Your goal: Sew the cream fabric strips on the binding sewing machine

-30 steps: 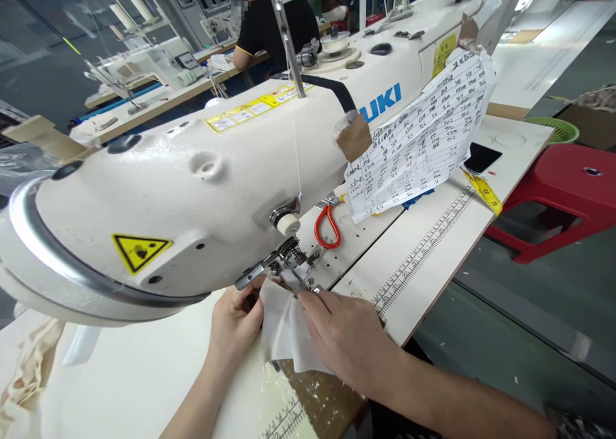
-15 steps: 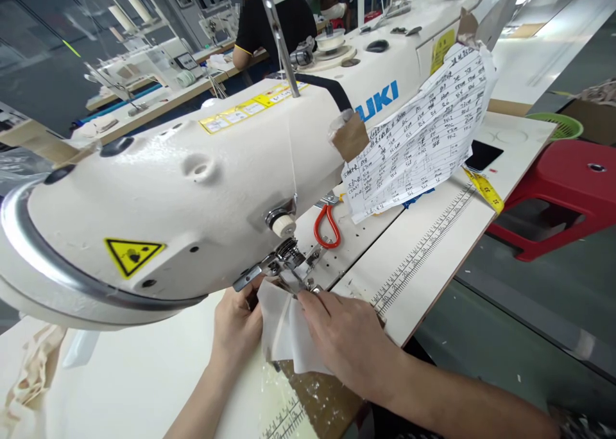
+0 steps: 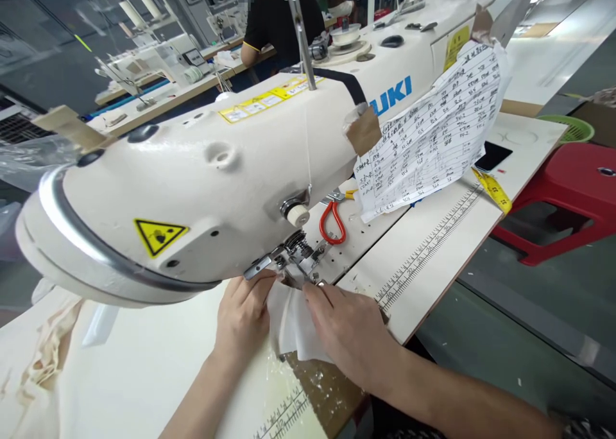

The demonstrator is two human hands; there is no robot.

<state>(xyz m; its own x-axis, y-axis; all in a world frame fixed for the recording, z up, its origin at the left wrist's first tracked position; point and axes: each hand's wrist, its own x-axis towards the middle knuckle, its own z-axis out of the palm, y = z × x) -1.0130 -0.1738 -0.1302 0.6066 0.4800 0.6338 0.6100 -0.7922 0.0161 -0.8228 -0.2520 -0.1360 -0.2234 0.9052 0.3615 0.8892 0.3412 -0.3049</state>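
A small piece of white fabric (image 3: 291, 320) lies on the sewing table (image 3: 423, 259), its far edge under the presser foot (image 3: 301, 269) of a large white sewing machine (image 3: 216, 182). My left hand (image 3: 243, 317) pinches the fabric's left edge close to the foot. Laid flat, my right hand (image 3: 344, 333) presses the fabric's right side down, fingertips just short of the needle area. The machine head hides the needle itself.
Red-handled scissors (image 3: 333, 224) lie behind the foot. A handwritten sheet (image 3: 433, 137) is taped to the machine. A yellow tape measure (image 3: 493, 189), a dark phone (image 3: 493, 156), a red stool (image 3: 568, 195) and a green basket (image 3: 570, 128) are to the right. Cream cloth (image 3: 48, 355) lies left. Another person (image 3: 282, 18) works behind.
The view has shifted slightly right and up. My left hand's fingers have moved closer to the presser foot on the fabric edge; my right hand stays flat on the fabric.
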